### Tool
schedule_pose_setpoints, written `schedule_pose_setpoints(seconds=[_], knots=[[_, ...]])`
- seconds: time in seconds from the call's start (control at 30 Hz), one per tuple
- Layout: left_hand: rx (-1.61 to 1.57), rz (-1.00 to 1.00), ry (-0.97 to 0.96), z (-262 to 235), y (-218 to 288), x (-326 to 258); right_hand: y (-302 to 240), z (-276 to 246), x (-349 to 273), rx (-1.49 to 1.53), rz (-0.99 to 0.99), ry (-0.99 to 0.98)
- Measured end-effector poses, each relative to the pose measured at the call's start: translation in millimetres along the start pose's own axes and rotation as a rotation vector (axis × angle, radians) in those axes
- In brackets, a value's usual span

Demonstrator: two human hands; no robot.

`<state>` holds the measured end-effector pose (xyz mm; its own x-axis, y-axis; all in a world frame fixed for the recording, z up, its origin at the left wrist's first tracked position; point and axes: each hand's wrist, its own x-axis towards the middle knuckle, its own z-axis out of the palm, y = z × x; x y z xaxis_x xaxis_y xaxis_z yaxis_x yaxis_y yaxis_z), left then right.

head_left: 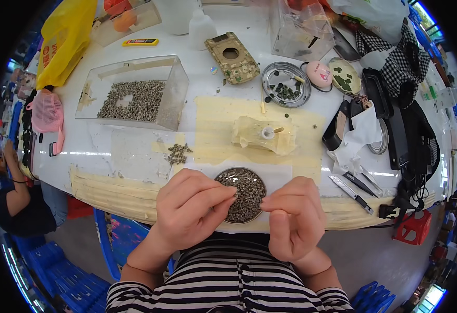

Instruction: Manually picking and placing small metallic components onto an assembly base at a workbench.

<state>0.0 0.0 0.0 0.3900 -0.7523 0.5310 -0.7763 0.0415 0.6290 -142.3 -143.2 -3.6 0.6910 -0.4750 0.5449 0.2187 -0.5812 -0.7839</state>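
Note:
My left hand (192, 208) and my right hand (293, 216) are held close together over a round metal dish (243, 194) full of small grey-green parts at the table's near edge. The fingertips of both hands are pinched. Whether a part sits between them is too small to tell. A small loose pile of the same parts (178, 153) lies on the table just beyond my left hand. Farther back, a cream-coloured taped fixture with a short white tube (266, 134) stands on a patch of masking tape.
A clear plastic box (134, 94) with several grey parts stands at back left. A round metal tin (286, 83), a pink oval thing (320, 73), a camouflage block (232, 57), knives (351, 193) and black bags (406, 135) crowd the right. Another person (14, 198) sits at left.

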Motion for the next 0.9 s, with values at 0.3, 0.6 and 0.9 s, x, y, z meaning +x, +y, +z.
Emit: schedule_pose_setpoints(seconds=[0.3, 0.6, 0.9], knots=[[0.245, -0.109, 0.093, -24, -17, 4, 6, 0, -5, -0.092, -0.069, -0.031], [0.47, -0.198, 0.07, -14, -24, 5, 7, 3, -2, -0.083, -0.058, -0.059], [0.509, -0.277, 0.059, -22, -23, 5, 6, 4, -4, -0.089, -0.045, -0.041]])
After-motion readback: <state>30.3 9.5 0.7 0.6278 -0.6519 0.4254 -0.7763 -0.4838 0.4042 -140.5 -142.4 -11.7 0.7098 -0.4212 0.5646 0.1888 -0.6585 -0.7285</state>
